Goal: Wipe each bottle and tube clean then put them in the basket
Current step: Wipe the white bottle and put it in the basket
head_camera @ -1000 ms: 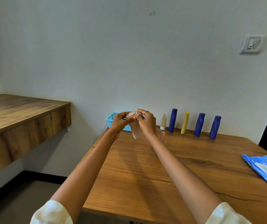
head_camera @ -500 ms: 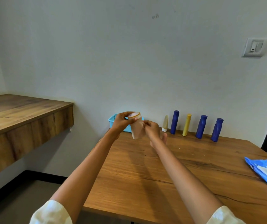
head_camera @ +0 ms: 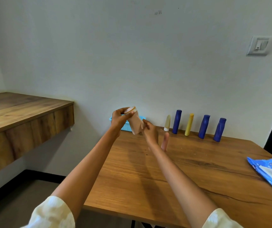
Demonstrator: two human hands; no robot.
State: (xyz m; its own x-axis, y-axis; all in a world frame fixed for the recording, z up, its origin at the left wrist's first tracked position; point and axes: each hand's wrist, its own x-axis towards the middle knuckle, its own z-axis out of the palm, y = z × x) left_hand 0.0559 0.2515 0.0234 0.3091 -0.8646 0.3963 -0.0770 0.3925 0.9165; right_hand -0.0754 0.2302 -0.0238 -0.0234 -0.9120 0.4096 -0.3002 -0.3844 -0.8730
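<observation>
the left hand (head_camera: 118,120) grips the capped upper end of a pale pink tube (head_camera: 134,120), fingers and thumb curled round the cap, which carries a thin gold band. the tube hangs tilted in the air, cap up and to the left, flat end down and to the right. the right hand (head_camera: 149,131) holds the tube's lower part, fingers curled against it; whether a wipe lies between the fingers and the tube cannot be told. no writing on the tube can be read.

directly behind both hands, against the wall, sits a light blue basket (head_camera: 127,127), mostly hidden by the hands and the tube. just below and to the right of the right hand, a second pink tube (head_camera: 165,142) is on the table (head_camera: 148,186), partly hidden by the wrist. further right of the right hand, a row stands upright along the wall: a small beige tube (head_camera: 167,123) on a white cap, a blue bottle (head_camera: 176,122), a yellow tube (head_camera: 189,124), a second blue bottle (head_camera: 204,127) and a third blue bottle (head_camera: 219,130). none shows a readable label.

well to the right of the right hand and nearer the person, a blue wipes pack (head_camera: 271,175) lies flat at the table edge; its print is too small to read. a wall switch (head_camera: 259,45) is mounted high above the row.
</observation>
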